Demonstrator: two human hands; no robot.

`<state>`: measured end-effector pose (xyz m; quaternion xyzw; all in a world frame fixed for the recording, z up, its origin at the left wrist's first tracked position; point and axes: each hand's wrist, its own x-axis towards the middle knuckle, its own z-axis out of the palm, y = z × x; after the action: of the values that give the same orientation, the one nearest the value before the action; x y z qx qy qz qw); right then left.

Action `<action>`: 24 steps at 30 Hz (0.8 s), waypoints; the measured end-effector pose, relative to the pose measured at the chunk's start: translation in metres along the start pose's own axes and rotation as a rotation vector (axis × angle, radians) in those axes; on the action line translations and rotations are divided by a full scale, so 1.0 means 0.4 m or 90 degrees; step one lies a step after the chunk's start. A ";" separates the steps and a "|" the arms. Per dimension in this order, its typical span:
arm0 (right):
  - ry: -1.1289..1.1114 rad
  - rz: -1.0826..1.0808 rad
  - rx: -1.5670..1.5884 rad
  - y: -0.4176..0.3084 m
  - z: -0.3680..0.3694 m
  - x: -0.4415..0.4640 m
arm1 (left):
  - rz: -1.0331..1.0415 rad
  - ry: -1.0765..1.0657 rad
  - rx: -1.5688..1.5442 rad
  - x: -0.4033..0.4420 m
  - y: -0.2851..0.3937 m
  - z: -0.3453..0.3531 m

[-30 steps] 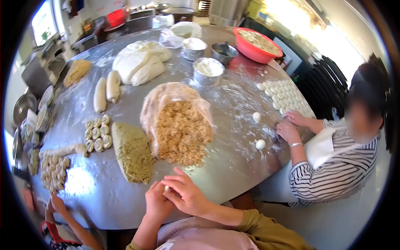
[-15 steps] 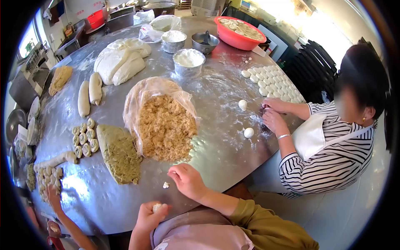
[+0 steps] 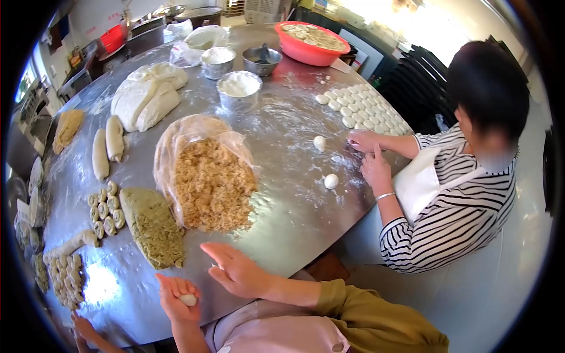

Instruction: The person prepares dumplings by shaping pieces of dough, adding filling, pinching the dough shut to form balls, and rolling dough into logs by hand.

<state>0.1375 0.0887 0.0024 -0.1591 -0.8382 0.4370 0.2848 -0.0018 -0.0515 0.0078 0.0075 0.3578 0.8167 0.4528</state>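
Note:
My left hand (image 3: 176, 299) is palm up near the table's front edge, with a small white dough ball (image 3: 188, 299) resting in it against the curled fingers. To its right, my right hand (image 3: 238, 272) is held over the table with fingers stretched out flat and the thumb apart. A tiny white dough scrap (image 3: 217, 267) shows beside its thumb, partly covered; whether the hand touches it I cannot tell. Just beyond my hands lie a heap of crumbly orange-brown filling (image 3: 212, 185) in a clear plastic bag (image 3: 168, 147) and a mound of green filling (image 3: 153, 229).
On the right, a co-worker in a striped top (image 3: 453, 194) works by two dough balls (image 3: 331, 181) and rows of flattened dough pieces (image 3: 365, 109). Flour bowls (image 3: 238, 94), a red basin (image 3: 309, 50) and a large dough mass (image 3: 147, 97) stand farther back. Another person's hand (image 3: 85, 328) is lower left.
My left hand has turned up and opened somewhat, exposing the dough ball. My right hand has moved left, its fingers straightened. The view has shifted; the lower-left person's hand has drawn back from the small pieces.

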 end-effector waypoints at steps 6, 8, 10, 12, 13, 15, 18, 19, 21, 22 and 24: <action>-0.001 0.038 0.208 -0.071 0.070 0.029 | 0.197 -0.013 0.070 0.052 -0.052 0.056; -0.033 0.124 0.265 -0.079 0.071 0.031 | 0.207 0.056 0.077 0.026 -0.073 0.138; -0.077 0.173 0.366 -0.060 0.042 0.035 | 0.204 -0.156 0.017 0.030 -0.065 0.116; -0.129 0.190 0.410 -0.052 0.039 0.030 | 0.234 -0.123 0.059 0.026 -0.065 0.129; -0.160 0.183 0.403 -0.053 0.052 0.025 | 0.265 -0.076 0.174 0.030 -0.078 0.119; -0.112 0.100 0.448 -0.077 0.057 0.030 | 0.274 -0.308 0.255 0.070 -0.065 0.002; -0.191 0.251 0.363 -0.109 0.009 0.039 | 0.239 -0.222 0.232 0.050 -0.070 0.017; -0.140 0.224 0.382 -0.100 0.019 0.037 | 0.220 -0.169 0.200 0.044 -0.074 0.040; -0.036 0.166 0.415 -0.061 0.056 0.032 | 0.227 -0.110 0.111 0.034 -0.084 0.102; -0.045 0.215 0.496 -0.044 0.069 0.026 | 0.241 -0.091 0.110 0.028 -0.085 0.132; -0.065 0.311 0.658 -0.020 0.085 0.017 | 0.270 -0.053 0.108 0.020 -0.085 0.171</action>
<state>0.1112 0.0661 -0.0043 -0.1670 -0.4669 0.8505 0.1752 0.0415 0.0054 0.0361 0.1540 0.3967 0.8595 0.2831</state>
